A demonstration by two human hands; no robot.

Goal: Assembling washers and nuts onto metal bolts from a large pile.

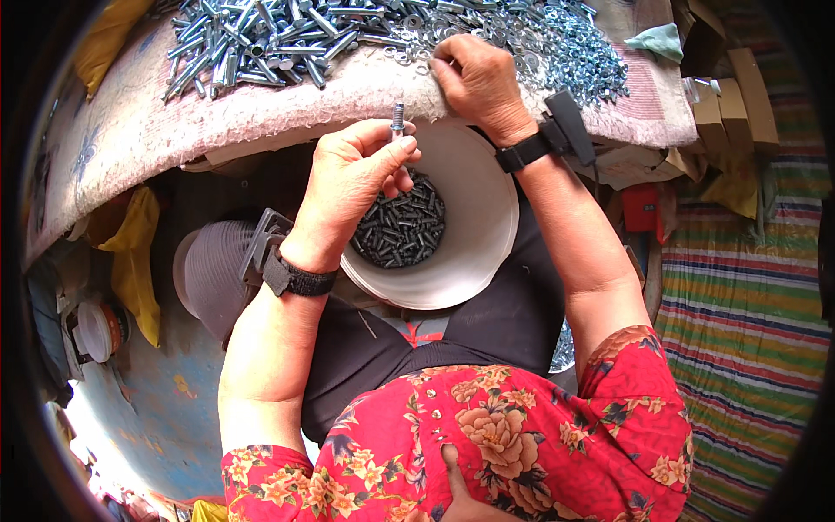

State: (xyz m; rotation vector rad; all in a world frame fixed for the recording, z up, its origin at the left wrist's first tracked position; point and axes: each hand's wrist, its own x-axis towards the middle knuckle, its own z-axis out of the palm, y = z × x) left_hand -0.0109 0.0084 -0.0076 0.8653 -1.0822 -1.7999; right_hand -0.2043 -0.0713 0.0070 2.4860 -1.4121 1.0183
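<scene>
My left hand [361, 170] is closed around a metal bolt [397, 120], held upright between thumb and fingers with its threaded end up. It is above the near-left rim of a white bucket [483, 252], which has many dark metal pieces [402, 226] at its bottom. My right hand [480, 83] rests at the near edge of the table, fingers curled and pinched down at a spread of flat washers [528, 63]. Whether something is between those fingertips I cannot make out. Left of the washers lies a large heap of shiny bolts [261, 39]; to their right is a pile of small nuts [591, 65].
A worn pinkish cloth [235, 126] covers the table. The bucket stands between my legs. A grey ribbed round object [217, 270] is beside my left forearm. Cardboard boxes [735, 109], a red box [641, 207] and a striped sheet [748, 348] are to the right. A yellow cloth [137, 261] hangs at left.
</scene>
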